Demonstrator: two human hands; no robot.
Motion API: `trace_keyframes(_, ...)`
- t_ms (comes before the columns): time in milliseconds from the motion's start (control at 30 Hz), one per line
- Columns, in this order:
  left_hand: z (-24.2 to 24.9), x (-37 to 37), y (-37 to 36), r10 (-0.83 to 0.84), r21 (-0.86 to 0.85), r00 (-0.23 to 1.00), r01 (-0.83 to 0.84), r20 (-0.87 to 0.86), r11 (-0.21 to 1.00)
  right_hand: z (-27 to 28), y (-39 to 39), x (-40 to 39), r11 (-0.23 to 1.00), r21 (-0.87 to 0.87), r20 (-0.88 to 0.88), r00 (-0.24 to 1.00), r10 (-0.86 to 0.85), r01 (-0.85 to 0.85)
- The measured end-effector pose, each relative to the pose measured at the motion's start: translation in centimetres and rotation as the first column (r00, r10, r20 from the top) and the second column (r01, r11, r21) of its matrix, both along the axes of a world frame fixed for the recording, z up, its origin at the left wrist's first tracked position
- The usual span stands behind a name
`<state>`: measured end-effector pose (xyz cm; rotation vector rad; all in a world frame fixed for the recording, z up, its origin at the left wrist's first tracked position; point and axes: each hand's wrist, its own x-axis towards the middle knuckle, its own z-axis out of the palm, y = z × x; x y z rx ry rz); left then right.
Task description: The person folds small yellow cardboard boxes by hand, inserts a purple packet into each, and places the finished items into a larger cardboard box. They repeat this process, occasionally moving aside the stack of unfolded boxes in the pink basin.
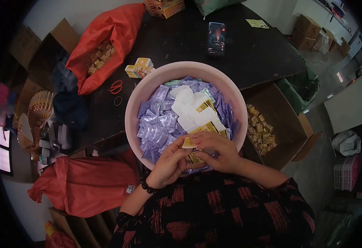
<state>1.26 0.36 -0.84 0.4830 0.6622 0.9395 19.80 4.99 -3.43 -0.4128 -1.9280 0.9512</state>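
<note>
Both my hands meet over the near rim of a pink basin [134,97]. My left hand [166,163], with a dark bead bracelet at the wrist, closes on a small yellow carton [195,158]. From the other side my right hand [220,153] grips the same carton, fingers bent over its top, where a pale yellow flap [188,143] shows. My fingers hide much of it. Just beyond lie flat cartons [193,108], white with yellow and black print. They rest on many small purple sachets [158,126] that fill the basin.
On the black table [172,41] are a phone [216,39], red scissors [116,87], a stack of cards or cartons [140,68] and a red bag [106,45] of small boxes. A cardboard box [288,124] with small yellow boxes stands right. Another red bag [86,184] lies left.
</note>
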Motion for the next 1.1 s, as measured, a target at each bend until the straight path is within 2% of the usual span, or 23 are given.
trace_keyframes(67,-0.1,0.1,0.1,-0.003,0.001,1.0,0.003,0.006,1.0,-0.5,-0.3,-0.5,0.925,-0.381,-0.227,0.967,-0.115,0.02)
trace_keyframes(100,-0.3,0.1,0.1,-0.002,0.028,1.0,0.003,-0.019,1.0,-0.2,-0.3,-0.4,0.925,-0.38,-0.228,0.967,-0.114,0.02)
trace_keyframes(167,-0.2,0.1,0.1,-0.002,0.054,0.999,0.004,-0.045,0.999,0.7,-0.2,0.1,0.928,-0.358,-0.095,0.985,-0.141,0.099)
trace_keyframes(200,0.0,0.2,0.1,0.008,0.096,0.998,-0.001,-0.066,0.995,0.5,0.0,0.2,0.928,-0.359,-0.095,0.985,-0.142,0.099)
trace_keyframes(267,0.0,0.3,0.0,0.017,0.135,0.996,-0.005,-0.087,0.991,-0.1,0.3,0.2,0.997,0.002,-0.09,0.993,-0.076,0.076)
trace_keyframes(400,-0.2,0.0,0.1,0.08,0.253,0.987,-0.043,-0.138,0.966,0.4,0.4,0.1,0.999,0.021,-0.093,0.995,-0.023,0.025)
trace_keyframes(467,-0.4,0.1,0.0,0.13,0.283,0.981,-0.086,-0.141,0.955,0.6,0.2,-0.1,0.973,-0.22,-0.16,0.987,0.031,-0.066)
trace_keyframes(500,-0.5,0.1,0.0,0.151,0.293,0.973,-0.095,-0.176,0.951,0.6,0.2,-0.2,0.973,-0.222,-0.16,0.987,0.033,-0.068)
trace_keyframes(567,-0.6,0.1,0.0,0.172,0.302,0.963,-0.103,-0.21,0.948,0.6,0.2,-0.2,0.908,-0.408,-0.178,0.984,0.022,-0.094)
trace_keyframes(600,-0.7,0.1,0.0,0.175,0.328,0.959,-0.095,-0.225,0.94,0.6,0.2,-0.4,0.908,-0.409,-0.178,0.984,0.021,-0.094)
trace_keyframes(667,-0.8,0.1,0.0,0.178,0.354,0.955,-0.085,-0.239,0.931,0.5,0.0,-0.6,0.855,-0.515,-0.226,0.971,-0.074,-0.055)
trace_keyframes(800,-0.9,0.1,0.1,0.181,0.341,0.951,-0.087,-0.252,0.936,0.2,0.4,-0.4,0.867,-0.489,-0.275,0.96,-0.045,-0.099)
trace_keyframes(867,-0.8,0.1,0.1,0.172,0.343,0.951,-0.077,-0.257,0.936,0.6,0.5,0.1,0.92,-0.38,-0.179,0.984,0.028,-0.096)
trace_keyframes(900,-0.8,0.1,0.0,0.173,0.36,0.947,-0.067,-0.272,0.931,0.7,0.5,0.3,0.921,-0.379,-0.178,0.984,0.026,-0.093)
trace_keyframes(967,-0.8,0.2,0.0,0.169,0.378,0.944,-0.052,-0.285,0.924,1.1,0.5,0.7,1.0,-0.006,0.027,1.0,0.0,0.0)
trace_keyframes(1100,-0.9,0.5,-0.3,0.122,0.216,0.977,-0.082,-0.177,0.973,2.4,-0.5,0.5,0.998,-0.039,0.105,0.994,-0.036,0.04)
